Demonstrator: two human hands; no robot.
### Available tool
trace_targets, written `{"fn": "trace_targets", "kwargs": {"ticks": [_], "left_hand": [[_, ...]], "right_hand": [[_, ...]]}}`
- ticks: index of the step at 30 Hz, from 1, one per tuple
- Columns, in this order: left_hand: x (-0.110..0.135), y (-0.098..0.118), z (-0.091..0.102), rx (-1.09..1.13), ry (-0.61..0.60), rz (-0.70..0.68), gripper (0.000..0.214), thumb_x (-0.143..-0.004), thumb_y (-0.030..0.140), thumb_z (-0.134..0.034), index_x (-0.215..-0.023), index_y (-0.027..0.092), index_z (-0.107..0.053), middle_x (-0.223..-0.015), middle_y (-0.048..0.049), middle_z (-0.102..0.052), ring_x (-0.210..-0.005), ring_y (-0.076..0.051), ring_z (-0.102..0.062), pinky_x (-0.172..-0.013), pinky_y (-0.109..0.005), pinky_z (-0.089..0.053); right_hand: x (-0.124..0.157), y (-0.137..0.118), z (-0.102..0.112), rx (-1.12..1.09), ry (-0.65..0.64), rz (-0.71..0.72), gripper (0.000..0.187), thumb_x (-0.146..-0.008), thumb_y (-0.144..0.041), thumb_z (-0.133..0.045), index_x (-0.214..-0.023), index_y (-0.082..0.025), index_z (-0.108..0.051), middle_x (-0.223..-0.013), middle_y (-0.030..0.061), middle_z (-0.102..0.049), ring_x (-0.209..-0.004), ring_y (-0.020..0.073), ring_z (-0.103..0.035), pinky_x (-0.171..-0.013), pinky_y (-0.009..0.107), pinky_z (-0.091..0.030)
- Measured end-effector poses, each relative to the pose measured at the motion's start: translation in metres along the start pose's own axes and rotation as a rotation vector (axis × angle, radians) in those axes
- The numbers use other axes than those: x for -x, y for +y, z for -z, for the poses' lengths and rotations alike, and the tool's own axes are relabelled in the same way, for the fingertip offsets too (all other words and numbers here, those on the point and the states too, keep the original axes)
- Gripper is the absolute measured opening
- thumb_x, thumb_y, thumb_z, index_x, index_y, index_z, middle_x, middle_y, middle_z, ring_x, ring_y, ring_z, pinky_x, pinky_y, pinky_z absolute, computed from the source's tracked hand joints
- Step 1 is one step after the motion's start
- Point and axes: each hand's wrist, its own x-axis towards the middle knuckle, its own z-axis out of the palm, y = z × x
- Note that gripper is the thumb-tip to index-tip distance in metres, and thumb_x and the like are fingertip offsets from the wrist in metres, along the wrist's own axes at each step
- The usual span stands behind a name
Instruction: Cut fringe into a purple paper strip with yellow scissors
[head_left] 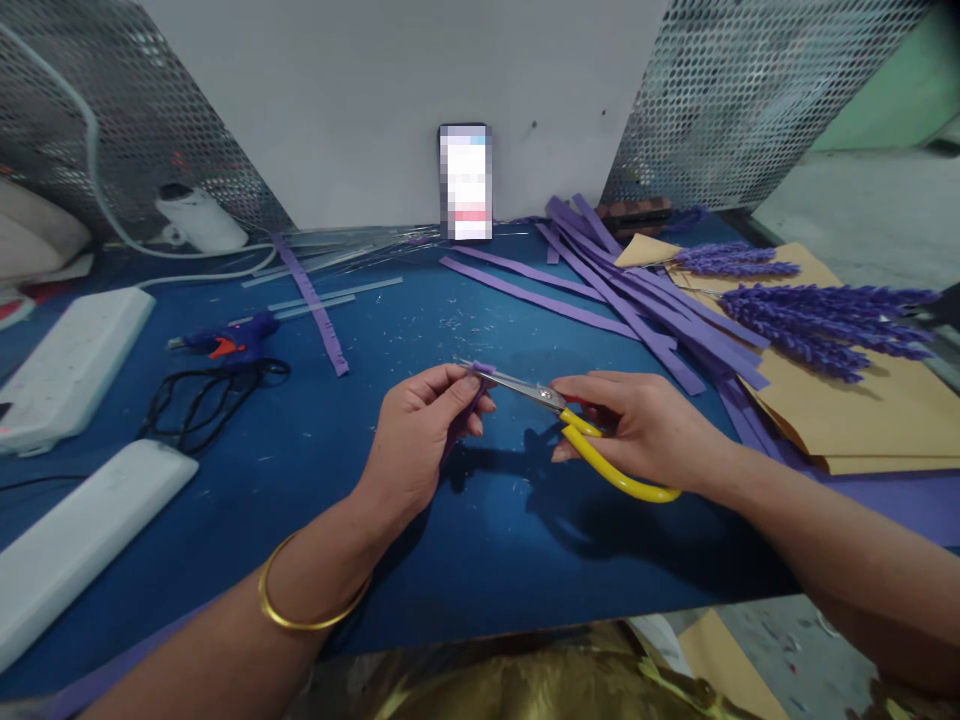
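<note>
My left hand (431,430), with a gold bangle on the wrist, pinches a purple strip (484,369) between thumb and fingers; most of the strip is hidden by the hand. Yellow-handled scissors (600,455) are gripped in my right hand (637,425), their blades pointing left. The blade tips reach the strip right at my left thumb. Whether the blades are fully closed on it is too small to tell. Both hands are above the blue work surface (405,560), near its middle.
Purple strips (645,290) lie in a bundle at the right, beside purple lavender-like sprigs (825,310) on brown paper (885,420). A lit phone (466,182) leans against the back panel. A blue glue gun (240,340), its black cord, and white power strips (82,350) occupy the left.
</note>
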Motion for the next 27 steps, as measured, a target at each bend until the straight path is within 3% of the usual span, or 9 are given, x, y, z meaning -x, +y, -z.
{"fn": "trace_targets", "kwargs": {"ticks": [19, 27], "left_hand": [[0.0, -0.0019, 0.0017, -0.041, -0.002, -0.022, 0.011, -0.081, 0.027, -0.071, -0.078, 0.017, -0.073, -0.064, -0.0006, -0.067, -0.05, -0.007, -0.053, -0.052, -0.019, -0.043], [-0.0016, -0.0025, 0.0047, -0.017, -0.019, -0.001, 0.009, -0.08, 0.025, -0.072, -0.078, 0.016, -0.073, -0.062, 0.0009, -0.065, -0.049, -0.006, -0.052, -0.05, -0.016, -0.042]], "right_hand": [[-0.0002, 0.002, 0.0009, -0.043, -0.014, -0.001, 0.043, -0.084, -0.05, -0.072, -0.11, -0.016, -0.071, -0.081, 0.0047, -0.068, -0.061, 0.014, -0.053, -0.055, 0.025, -0.039], [-0.0007, 0.0028, 0.0001, -0.125, -0.026, -0.035, 0.039, -0.082, -0.051, -0.074, -0.102, -0.018, -0.073, -0.077, 0.0019, -0.066, -0.059, 0.0121, -0.051, -0.055, 0.024, -0.037]]}}
